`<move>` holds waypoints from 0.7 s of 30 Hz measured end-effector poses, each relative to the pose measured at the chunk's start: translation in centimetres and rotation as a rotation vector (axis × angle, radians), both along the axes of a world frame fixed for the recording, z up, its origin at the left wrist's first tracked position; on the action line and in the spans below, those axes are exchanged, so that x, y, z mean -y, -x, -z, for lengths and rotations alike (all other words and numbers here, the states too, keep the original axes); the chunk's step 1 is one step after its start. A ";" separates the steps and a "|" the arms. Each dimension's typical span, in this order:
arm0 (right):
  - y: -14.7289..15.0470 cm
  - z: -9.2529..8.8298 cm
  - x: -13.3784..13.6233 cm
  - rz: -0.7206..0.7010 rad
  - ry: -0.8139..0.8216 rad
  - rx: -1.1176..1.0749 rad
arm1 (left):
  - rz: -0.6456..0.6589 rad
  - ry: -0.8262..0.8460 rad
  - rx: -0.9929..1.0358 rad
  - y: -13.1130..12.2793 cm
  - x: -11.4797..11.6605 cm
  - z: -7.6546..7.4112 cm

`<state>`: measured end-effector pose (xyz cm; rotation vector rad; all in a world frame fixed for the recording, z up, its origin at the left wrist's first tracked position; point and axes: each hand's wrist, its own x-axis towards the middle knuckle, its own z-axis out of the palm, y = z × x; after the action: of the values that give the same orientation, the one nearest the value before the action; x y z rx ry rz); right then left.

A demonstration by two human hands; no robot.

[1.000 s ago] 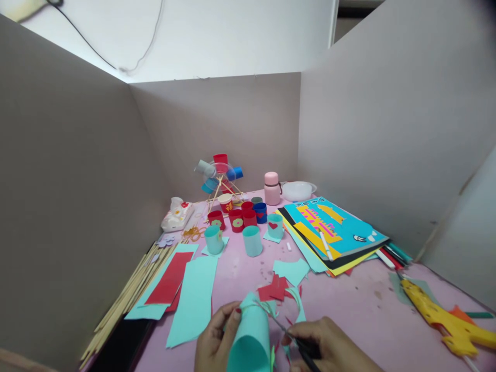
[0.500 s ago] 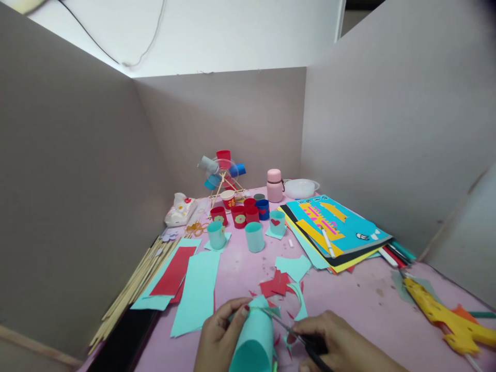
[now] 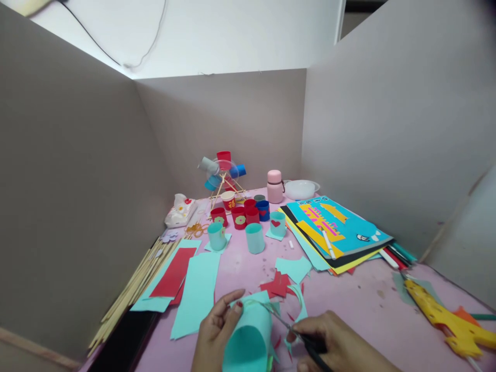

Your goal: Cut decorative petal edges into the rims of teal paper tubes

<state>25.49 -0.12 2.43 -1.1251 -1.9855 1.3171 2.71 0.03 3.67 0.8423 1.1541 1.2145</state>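
Observation:
My left hand [image 3: 222, 328] grips a turquoise paper tube [image 3: 250, 336], lying tilted with its open end toward me. A flat piece of turquoise paper shows at the tube's far end. My right hand [image 3: 327, 338] is closed around black-handled scissors [image 3: 292, 330], whose blades reach the paper at that far end. How deep the blades sit in the paper I cannot tell. Just beyond lie a curved turquoise offcut [image 3: 300, 302], red paper scraps [image 3: 279, 285] and a larger turquoise scrap [image 3: 294, 267].
Small paper cups [image 3: 254, 238] stand mid-table before a stick-built wheel model [image 3: 223, 173]. Paper strips [image 3: 196, 294] and wooden sticks [image 3: 127, 294] lie left. At right are stacked coloured sheets [image 3: 349, 248] and a yellow glue gun [image 3: 437, 312]. A pink bottle [image 3: 275, 187] stands behind.
The tube has turned and shifted slightly left, so its open end shows wider. My left fingers have moved a little left and up with it. The scissors stay at the far end.

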 end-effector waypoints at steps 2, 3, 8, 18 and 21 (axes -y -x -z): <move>0.0 0.2 -0.1 0.019 -0.005 0.012 | 0.008 0.033 0.071 0.0 -0.2 0.0; 0.0 0.3 -0.1 0.027 -0.007 0.019 | 0.010 0.053 0.100 -0.1 -0.3 0.1; 0.2 0.7 -0.2 0.055 -0.002 0.021 | -0.026 0.113 0.127 -0.3 -0.6 0.9; 0.4 -0.2 0.1 0.010 0.071 -0.065 | -0.007 0.067 0.034 0.2 -0.5 1.8; 0.4 -0.1 0.0 0.023 0.059 -0.054 | -0.001 0.076 0.046 0.1 -0.6 1.8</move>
<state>25.10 -0.12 2.52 -1.1241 -1.9013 1.3885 2.61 0.60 1.84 0.7529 1.1563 1.1782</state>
